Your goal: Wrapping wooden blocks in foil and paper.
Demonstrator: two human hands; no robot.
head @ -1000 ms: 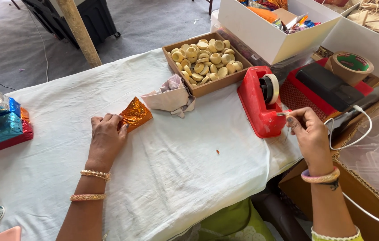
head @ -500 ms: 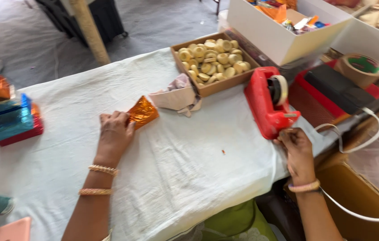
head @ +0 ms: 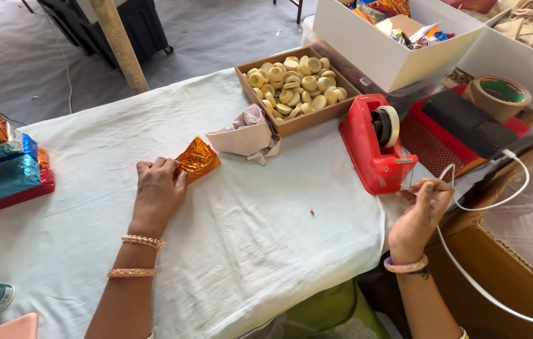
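The orange foil packet (head: 197, 159) lies on the white-clothed bench (head: 266, 251), a little left of the middle, and my left hand (head: 156, 196) rests flat beside it with the fingers (head: 167, 167) pressing down on its near edge, not closed round it. My right hand (head: 420, 210) is off the bench's right edge, just below the red tape dispenser (head: 373, 143), with the fingers pinched on what looks like a strip of clear tape; the strip itself is too faint to make out surely. A white cable (head: 486, 201) loops past that hand. Just right of the packet sits a folded beige cloth pouch (head: 244, 135), touching a wooden tray (head: 291, 122) full of pale round pieces (head: 294, 85). Well off at the left edge is a stack of blue, orange and red foil boxes (head: 0, 163). A roll of brown tape (head: 500, 97) stands at far right.
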